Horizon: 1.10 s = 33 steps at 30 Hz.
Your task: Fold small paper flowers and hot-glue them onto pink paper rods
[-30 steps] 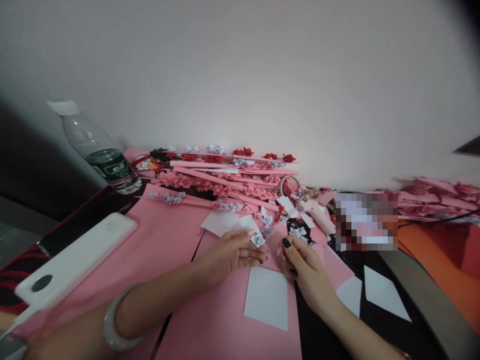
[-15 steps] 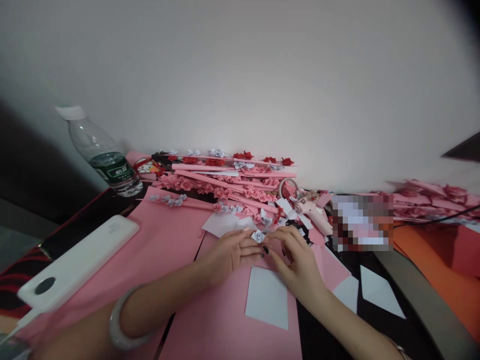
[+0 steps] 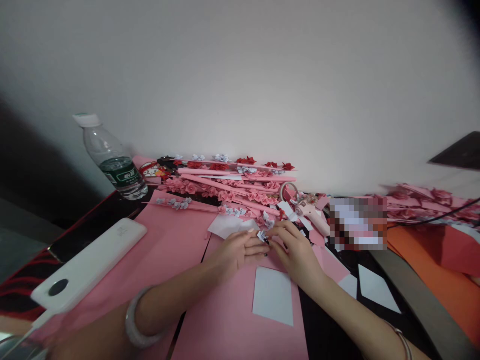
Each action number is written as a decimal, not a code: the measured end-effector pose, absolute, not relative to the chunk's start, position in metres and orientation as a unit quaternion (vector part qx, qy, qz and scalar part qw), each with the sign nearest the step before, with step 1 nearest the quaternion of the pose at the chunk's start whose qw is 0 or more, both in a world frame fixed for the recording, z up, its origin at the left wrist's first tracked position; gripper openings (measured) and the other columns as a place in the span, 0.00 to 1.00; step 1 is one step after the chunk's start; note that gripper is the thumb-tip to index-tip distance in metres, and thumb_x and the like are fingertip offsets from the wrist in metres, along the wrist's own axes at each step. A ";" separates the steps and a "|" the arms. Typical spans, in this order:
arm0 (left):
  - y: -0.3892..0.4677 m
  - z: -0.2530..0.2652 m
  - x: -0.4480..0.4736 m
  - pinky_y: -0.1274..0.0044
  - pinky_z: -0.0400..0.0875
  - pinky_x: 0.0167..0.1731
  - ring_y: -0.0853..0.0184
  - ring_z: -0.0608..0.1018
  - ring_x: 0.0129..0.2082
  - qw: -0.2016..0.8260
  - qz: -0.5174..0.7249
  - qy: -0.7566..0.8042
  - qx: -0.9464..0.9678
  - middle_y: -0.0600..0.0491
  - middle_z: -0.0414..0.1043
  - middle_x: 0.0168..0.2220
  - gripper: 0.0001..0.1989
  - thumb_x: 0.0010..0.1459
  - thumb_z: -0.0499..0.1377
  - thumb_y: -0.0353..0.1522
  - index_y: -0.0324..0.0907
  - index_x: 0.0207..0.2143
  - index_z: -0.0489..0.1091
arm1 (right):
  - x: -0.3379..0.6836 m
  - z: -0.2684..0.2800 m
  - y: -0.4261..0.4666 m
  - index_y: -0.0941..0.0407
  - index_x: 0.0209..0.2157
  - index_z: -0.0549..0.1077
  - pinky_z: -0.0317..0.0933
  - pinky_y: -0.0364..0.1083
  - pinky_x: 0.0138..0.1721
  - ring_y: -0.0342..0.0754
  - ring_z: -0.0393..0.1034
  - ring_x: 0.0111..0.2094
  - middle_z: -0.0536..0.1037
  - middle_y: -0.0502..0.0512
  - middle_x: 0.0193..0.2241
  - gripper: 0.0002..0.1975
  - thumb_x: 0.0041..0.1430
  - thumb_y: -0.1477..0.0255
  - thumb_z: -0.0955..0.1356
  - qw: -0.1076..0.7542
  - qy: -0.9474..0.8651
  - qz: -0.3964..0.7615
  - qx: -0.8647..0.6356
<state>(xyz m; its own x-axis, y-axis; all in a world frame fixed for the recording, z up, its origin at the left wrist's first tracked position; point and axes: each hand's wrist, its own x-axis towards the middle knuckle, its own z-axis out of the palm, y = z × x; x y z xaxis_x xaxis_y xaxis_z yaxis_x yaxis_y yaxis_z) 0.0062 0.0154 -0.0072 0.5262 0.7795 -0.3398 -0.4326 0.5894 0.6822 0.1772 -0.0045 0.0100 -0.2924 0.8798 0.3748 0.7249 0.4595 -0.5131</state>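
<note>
A small white paper flower (image 3: 261, 235) sits between my two hands above the pink paper. My left hand (image 3: 240, 250) lies palm up, its fingers stretched out, with the flower held at the fingertips. From the other side, my right hand (image 3: 296, 252) pinches the flower's edge between thumb and fingers, partly covering it. Under the hands a square white paper sheet (image 3: 273, 296) rests on a large pink sheet (image 3: 228, 325). Several finished paper-flower stems (image 3: 232, 187) in pink, red and white are heaped just beyond.
A water bottle (image 3: 122, 170) and a white power bank (image 3: 90, 267) stand and lie at the left. A pink glue gun (image 3: 315, 217) and a roll of tape (image 3: 288, 192) lie beyond my right hand. Orange paper (image 3: 427, 265) and more pink flowers (image 3: 423, 202) are at the right.
My right fingers have closed in on the white flower, which is tilted and more covered now. The view has shifted slightly, so the bottle and power bank appear further right.
</note>
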 end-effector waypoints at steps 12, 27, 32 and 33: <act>0.026 0.004 -0.014 0.73 0.70 0.34 0.64 0.77 0.34 0.573 0.405 0.431 0.568 0.46 0.75 0.38 0.20 0.60 0.48 0.42 0.39 0.46 0.67 | 0.184 0.031 0.019 0.55 0.34 0.71 0.63 0.46 0.35 0.48 0.69 0.35 0.70 0.56 0.36 0.06 0.58 0.77 0.63 0.314 -0.779 0.037 -0.541; 0.077 0.012 -0.078 0.56 0.58 0.45 0.46 0.60 0.51 0.094 0.249 0.593 0.760 0.43 0.68 0.48 0.23 0.49 0.50 0.21 0.41 0.47 0.68 | 0.192 0.018 0.032 0.54 0.37 0.73 0.59 0.43 0.25 0.48 0.70 0.34 0.73 0.56 0.37 0.10 0.58 0.77 0.62 0.212 -0.797 -0.040 -0.565; 0.084 0.014 -0.090 0.58 0.59 0.41 0.46 0.65 0.47 0.079 0.177 0.598 0.778 0.44 0.73 0.40 0.18 0.50 0.49 0.21 0.42 0.38 0.73 | 0.199 0.021 0.031 0.55 0.36 0.73 0.62 0.45 0.30 0.49 0.70 0.35 0.72 0.56 0.37 0.09 0.59 0.77 0.62 0.224 -0.792 -0.026 -0.567; 0.086 0.014 -0.091 0.59 0.59 0.41 0.47 0.66 0.47 0.079 0.168 0.592 0.784 0.45 0.74 0.39 0.16 0.51 0.49 0.22 0.42 0.36 0.73 | 0.201 0.022 0.030 0.55 0.36 0.72 0.63 0.45 0.32 0.49 0.70 0.35 0.72 0.56 0.37 0.09 0.59 0.76 0.62 0.228 -0.791 -0.023 -0.567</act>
<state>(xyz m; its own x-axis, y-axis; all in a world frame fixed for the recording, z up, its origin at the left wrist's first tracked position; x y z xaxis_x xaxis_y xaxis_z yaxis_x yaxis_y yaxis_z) -0.0907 0.0860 0.0141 0.2422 0.9552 0.1700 0.9020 -0.2862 0.3232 0.2012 0.0304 0.0222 -0.2535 0.8867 0.3867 0.9080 0.3559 -0.2208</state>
